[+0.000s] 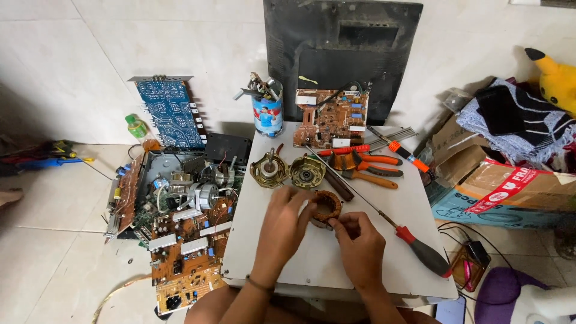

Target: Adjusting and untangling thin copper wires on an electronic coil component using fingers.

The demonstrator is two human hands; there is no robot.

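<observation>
Left hand (282, 225) curled over the near-left rim of a copper-wound motor stator (326, 207), fingers closed on it. Right hand (358, 240) pinched at the stator's five-o'clock edge, thumb and forefinger tight together; whether on a wire end or on the winding itself, too small to tell. Stator resting near the middle of the white board (312, 264), between both hands.

Seemingly mid-way through stripping a small motor: already apart, with two brass-coloured end shells (288, 171) lying open-side up at eleven o'clock from the stator, just beside each other. Copper coil not yet off its core; nothing reassembled.

At three to four o'clock, a long screwdriver with red-and-black handle (420, 249), its shaft running up toward twelve. At one o'clock, orange-handled pliers (369, 168) and a brown circuit board (330, 123) leaning against a dark monitor back (342, 54).

At twelve o'clock, a blue printed can (268, 114) stuffed with small tools and metal bits. At nine o'clock, on the floor, an opened appliance chassis (180, 192) holding boards, capacitors and a round motor. At three o'clock, cardboard boxes (498, 186) topped with folded cloth.
</observation>
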